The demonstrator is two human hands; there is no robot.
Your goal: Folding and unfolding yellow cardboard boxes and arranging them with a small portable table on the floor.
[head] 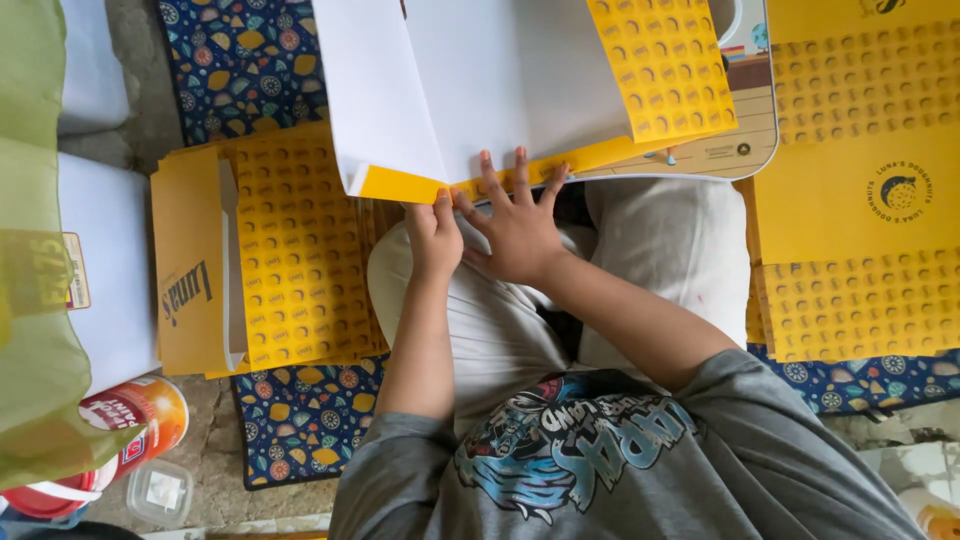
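A flat cardboard box blank (470,90), white inside and yellow with a dotted pattern outside, lies over my lap and a small table. My left hand (435,238) pinches its yellow front edge (400,185). Right beside it, my right hand (515,215) presses flat on the same folded edge with fingers spread. A patterned yellow flap (660,65) of the blank stands to the upper right of my hands. My knees in light trousers (670,250) are under the blank.
A stack of flat yellow box blanks (270,250) lies left of my lap, another stack (860,180) to the right, both on a blue patterned mat (300,420). A small table's edge (720,150) shows under the blank. A red-orange can (140,415), a clear tub (160,490) and green cloth (30,300) are at left.
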